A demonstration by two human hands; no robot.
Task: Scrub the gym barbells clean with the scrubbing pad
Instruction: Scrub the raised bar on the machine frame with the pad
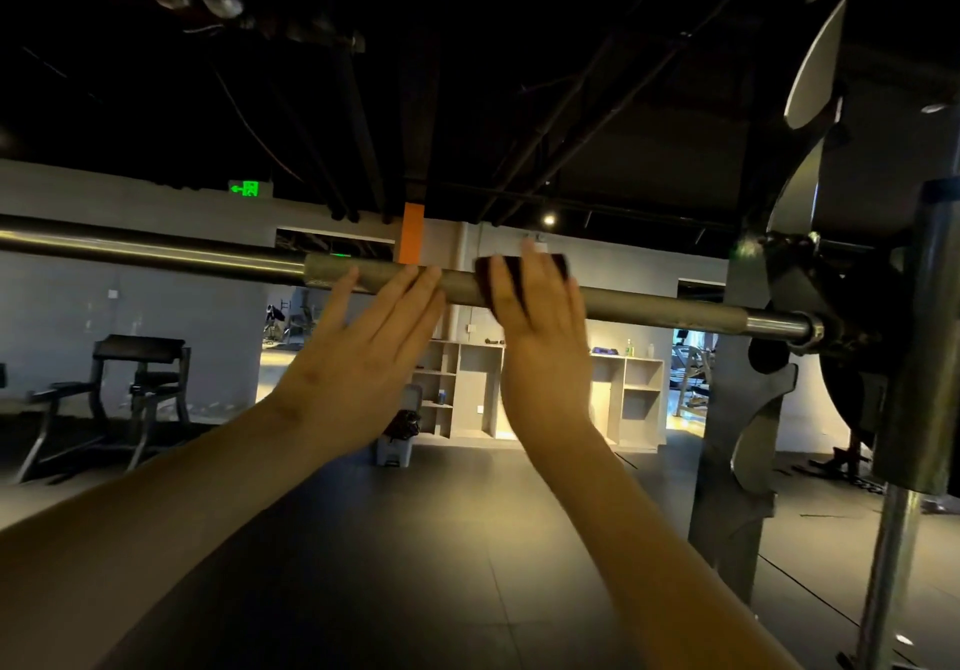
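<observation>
Barbell [649, 305] left-to-right (right end racked); left hand [358, 352] flat, right hand [540, 336] flat on pad [560, 263]

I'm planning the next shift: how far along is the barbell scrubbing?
Done: no cleaned stretch can be told apart on the barbell. In hand: the right hand presses the scrubbing pad against the knurled shaft; the left hand rests flat on it alongside. Left, probably: the shaft toward the rack and the smooth section at far left.

Free: right stretch of grey knurled steel barbell shaft [660, 309], blocked at dark metal rack upright [727, 435]; open air beneath.
</observation>
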